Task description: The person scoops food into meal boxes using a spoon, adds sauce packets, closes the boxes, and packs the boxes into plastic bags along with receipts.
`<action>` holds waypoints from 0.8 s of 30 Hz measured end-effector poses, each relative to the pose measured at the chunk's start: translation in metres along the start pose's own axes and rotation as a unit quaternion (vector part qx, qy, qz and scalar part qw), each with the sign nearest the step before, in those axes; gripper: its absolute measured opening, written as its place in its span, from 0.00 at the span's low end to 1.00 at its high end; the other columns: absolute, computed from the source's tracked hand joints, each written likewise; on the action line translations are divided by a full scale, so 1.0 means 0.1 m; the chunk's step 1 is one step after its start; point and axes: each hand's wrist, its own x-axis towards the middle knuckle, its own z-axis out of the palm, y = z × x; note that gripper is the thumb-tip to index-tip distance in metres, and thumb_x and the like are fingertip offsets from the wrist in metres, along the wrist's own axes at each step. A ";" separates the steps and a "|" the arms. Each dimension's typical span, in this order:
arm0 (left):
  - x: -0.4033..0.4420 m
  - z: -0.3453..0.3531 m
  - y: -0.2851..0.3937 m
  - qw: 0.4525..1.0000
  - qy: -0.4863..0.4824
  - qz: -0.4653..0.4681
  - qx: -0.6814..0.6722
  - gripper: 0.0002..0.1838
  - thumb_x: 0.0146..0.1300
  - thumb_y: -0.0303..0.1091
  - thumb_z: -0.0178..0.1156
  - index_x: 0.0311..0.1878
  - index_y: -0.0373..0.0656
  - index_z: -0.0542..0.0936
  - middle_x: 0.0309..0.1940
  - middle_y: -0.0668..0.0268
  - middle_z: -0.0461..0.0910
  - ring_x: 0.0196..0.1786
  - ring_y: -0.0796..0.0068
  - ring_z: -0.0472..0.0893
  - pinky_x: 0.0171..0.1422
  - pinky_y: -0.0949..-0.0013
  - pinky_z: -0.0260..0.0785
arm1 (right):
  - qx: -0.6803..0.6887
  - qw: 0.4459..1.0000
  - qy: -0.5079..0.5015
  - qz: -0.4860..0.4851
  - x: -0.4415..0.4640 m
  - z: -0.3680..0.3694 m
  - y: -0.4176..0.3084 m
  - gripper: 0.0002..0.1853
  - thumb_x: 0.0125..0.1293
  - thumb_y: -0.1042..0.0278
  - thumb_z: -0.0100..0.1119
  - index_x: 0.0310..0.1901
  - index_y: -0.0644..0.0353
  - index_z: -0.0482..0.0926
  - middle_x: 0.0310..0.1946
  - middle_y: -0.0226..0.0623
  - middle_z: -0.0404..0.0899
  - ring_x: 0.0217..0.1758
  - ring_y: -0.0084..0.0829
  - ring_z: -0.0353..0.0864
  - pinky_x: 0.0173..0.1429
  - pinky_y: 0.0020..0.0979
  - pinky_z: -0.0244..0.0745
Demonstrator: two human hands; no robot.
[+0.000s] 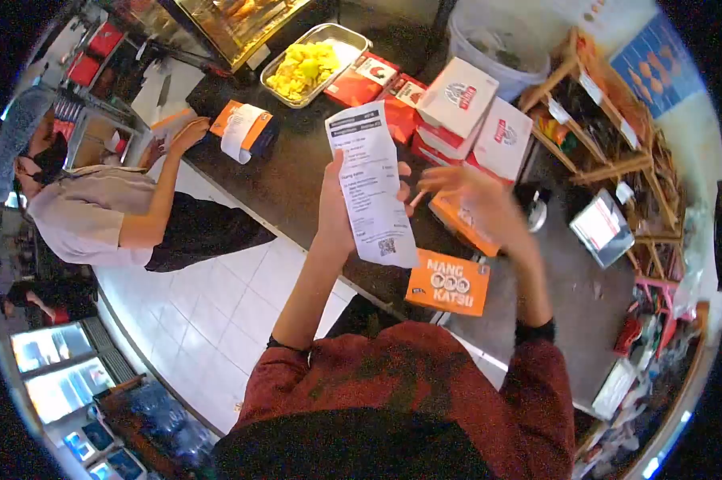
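Note:
A long printed receipt (373, 188) is held up over the counter by my left hand (337, 200), its fingers wrapped round the paper. Right of it, my right hand (473, 200) is smeared by motion above an orange box (466, 224); what it holds, if anything, is unclear. Another orange box (447, 282) with "MANG KATSU" lettering lies just below the receipt. White and red boxes (457, 100) are stacked beyond my right hand. Farther left sits an orange box (245, 128) with a paper slip on it.
A co-worker (105, 200) stands at the left, hands on an item at the counter (297, 192). A metal tray (259, 76) of yellow food lies at the back, beside a lit display case (233, 24). A wooden rack (609, 172) and a tablet (601, 228) are at the right.

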 end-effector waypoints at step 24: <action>0.29 -0.52 0.21 0.994 0.107 0.026 -0.023 0.40 0.59 0.66 0.38 0.66 0.47 0.54 0.37 0.57 0.74 0.31 0.66 0.75 0.37 0.56 0.70 | -0.640 0.764 0.080 0.014 2.38 -3.30 1.56 0.16 0.55 0.62 0.57 0.43 0.63 0.75 0.44 0.46 0.76 0.49 0.40 0.74 0.53 0.35 0.68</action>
